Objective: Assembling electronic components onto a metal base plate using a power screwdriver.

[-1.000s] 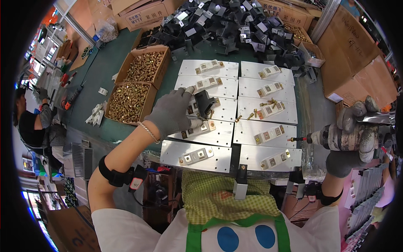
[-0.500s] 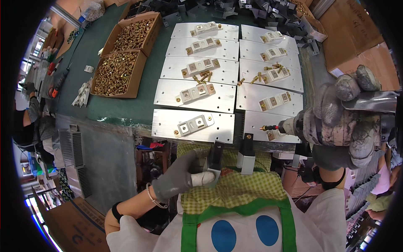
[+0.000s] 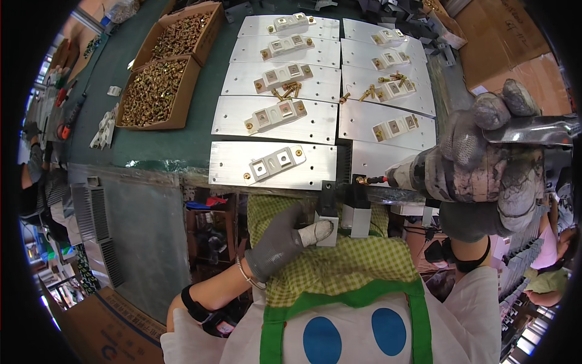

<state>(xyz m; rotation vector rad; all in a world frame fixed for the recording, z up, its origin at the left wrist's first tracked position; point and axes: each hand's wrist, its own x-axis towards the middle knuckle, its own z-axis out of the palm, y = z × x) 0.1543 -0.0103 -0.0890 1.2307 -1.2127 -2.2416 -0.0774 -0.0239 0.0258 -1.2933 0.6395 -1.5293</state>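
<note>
My left hand (image 3: 279, 242), in a grey glove, is closed on a bent metal bracket (image 3: 327, 212) at the table's front edge, its pale-tipped thumb on the grey front face. Just right of it is a second bracket (image 3: 357, 219). My right hand (image 3: 479, 158), in a stained grey glove, is closed around a screwdriver (image 3: 377, 179), mostly hidden by the fingers. At the tip of its bit sits a brass-coloured screw (image 3: 362, 180), over the top of the second bracket. Whether it touches the bracket I cannot tell. Beyond lie aluminium plates (image 3: 227, 176) bearing pale terminal blocks (image 3: 276, 164).
Two cardboard boxes of brass screws (image 3: 182, 118) stand at the left. Loose screws (image 3: 291, 91) lie on some plates. Dark brackets (image 3: 445, 56) are piled at the back right, near a large cardboard box (image 3: 503, 36). Another person's arm (image 3: 31, 161) shows far left.
The screwdriver, with the screw at its tip, has moved left from over the near right plate to the second bracket. My left hand and its bracket have shifted right, closer to that bracket.
</note>
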